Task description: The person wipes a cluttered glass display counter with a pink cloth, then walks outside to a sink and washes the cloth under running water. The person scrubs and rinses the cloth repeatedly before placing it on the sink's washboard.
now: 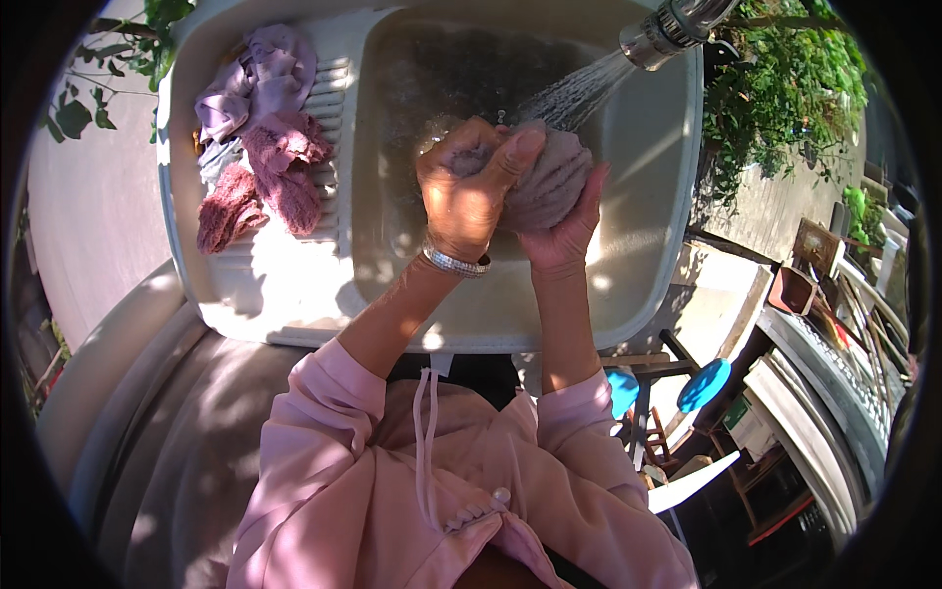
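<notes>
Both hands hold a wet, grey-mauve cloth (pixel 548 180) over the basin of a white laundry sink (pixel 478 342). My left hand (pixel 464 184), with a silvery bracelet (pixel 456 263) at the wrist, grips the cloth's left part, its thumb lying on top. My right hand (pixel 567 228) cups the cloth from below and on the right. A spray of water from the metal faucet (pixel 651 40) at the upper right falls on or just behind the cloth. Water lies in the basin; its bottom is hard to make out.
On the ribbed washboard (pixel 331 154) at left lie a lilac cloth (pixel 280 70) and dark pink fuzzy cloths (pixel 283 173). Leafy plants (pixel 780 88) grow right of the sink. Farther off at the lower right are blue round seats (pixel 704 385) and piled boards (pixel 802 442).
</notes>
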A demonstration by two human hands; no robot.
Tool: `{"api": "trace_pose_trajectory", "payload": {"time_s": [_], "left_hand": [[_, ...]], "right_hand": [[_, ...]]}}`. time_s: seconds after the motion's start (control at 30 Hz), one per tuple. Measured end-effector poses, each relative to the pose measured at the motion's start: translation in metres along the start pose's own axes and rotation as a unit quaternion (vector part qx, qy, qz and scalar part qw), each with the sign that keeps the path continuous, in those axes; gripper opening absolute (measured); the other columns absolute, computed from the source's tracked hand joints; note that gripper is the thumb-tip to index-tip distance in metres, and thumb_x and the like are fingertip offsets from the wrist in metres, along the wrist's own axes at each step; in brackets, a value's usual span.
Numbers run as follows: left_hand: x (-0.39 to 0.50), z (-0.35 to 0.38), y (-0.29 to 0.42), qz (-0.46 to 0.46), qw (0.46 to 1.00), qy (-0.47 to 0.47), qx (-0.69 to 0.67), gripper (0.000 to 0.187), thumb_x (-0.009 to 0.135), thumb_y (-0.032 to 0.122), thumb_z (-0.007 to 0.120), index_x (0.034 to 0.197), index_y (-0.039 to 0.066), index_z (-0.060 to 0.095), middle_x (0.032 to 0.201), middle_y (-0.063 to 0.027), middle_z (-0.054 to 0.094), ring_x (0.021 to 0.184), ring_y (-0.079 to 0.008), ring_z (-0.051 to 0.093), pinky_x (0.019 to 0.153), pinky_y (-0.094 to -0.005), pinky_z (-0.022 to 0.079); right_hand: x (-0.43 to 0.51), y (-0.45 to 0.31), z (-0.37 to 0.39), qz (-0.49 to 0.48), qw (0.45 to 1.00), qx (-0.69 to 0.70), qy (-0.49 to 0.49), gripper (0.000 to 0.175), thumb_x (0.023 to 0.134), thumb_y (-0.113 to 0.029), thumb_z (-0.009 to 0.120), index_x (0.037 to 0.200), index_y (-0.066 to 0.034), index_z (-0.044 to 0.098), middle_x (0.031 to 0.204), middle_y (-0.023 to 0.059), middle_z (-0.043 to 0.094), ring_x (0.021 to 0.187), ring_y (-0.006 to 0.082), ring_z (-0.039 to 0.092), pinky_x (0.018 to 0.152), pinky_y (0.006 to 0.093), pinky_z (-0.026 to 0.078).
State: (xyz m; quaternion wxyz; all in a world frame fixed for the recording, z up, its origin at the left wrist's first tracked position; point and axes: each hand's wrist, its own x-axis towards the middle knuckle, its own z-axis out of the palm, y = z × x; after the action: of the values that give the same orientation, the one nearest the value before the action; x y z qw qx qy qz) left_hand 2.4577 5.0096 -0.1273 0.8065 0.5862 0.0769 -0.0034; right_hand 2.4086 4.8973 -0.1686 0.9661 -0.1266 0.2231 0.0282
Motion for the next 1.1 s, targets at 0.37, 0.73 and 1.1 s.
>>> {"api": "trace_pose_trajectory", "payload": {"time_s": [0.37, 0.73, 1.1], "left_hand": [[-0.022, 0.000, 0.075, 0.484, 0.727, -0.364, 0.325, 0.022, 0.042, 0.025, 0.057, 0.051, 0.014, 0.040, 0.058, 0.0016, 0.035, 0.058, -0.0143, 0.044, 0.050, -0.0298, 0.027], [-0.020, 0.001, 0.049, 0.453, 0.542, -0.641, 0.301, 0.011, 0.054, 0.024, 0.064, 0.055, 0.013, 0.063, 0.055, 0.0013, 0.055, 0.060, -0.0186, 0.055, 0.052, -0.0337, 0.039], [-0.040, -0.018, 0.007, 0.391, 0.596, -0.635, 0.300, 0.009, 0.061, 0.022, 0.064, 0.060, 0.015, 0.058, 0.063, 0.0018, 0.057, 0.062, -0.0173, 0.056, 0.051, -0.0328, 0.040]], "right_hand": [[0.015, -0.036, 0.094, 0.264, 0.909, -0.308, -0.097, 0.021, 0.092, -0.025, 0.062, 0.090, -0.0048, 0.059, 0.084, 0.0059, 0.063, 0.073, 0.0127, 0.061, 0.062, 0.0259, 0.050], [0.026, -0.023, 0.103, 0.348, 0.715, -0.599, -0.095, 0.027, 0.069, -0.008, 0.058, 0.052, -0.0049, 0.038, 0.051, -0.0016, 0.037, 0.049, 0.0095, 0.036, 0.044, 0.0309, 0.029], [0.017, -0.031, 0.041, 0.328, 0.732, -0.589, -0.100, 0.022, 0.084, -0.026, 0.070, 0.087, -0.0052, 0.062, 0.080, 0.0021, 0.061, 0.077, 0.0096, 0.054, 0.066, 0.0273, 0.045]]}}
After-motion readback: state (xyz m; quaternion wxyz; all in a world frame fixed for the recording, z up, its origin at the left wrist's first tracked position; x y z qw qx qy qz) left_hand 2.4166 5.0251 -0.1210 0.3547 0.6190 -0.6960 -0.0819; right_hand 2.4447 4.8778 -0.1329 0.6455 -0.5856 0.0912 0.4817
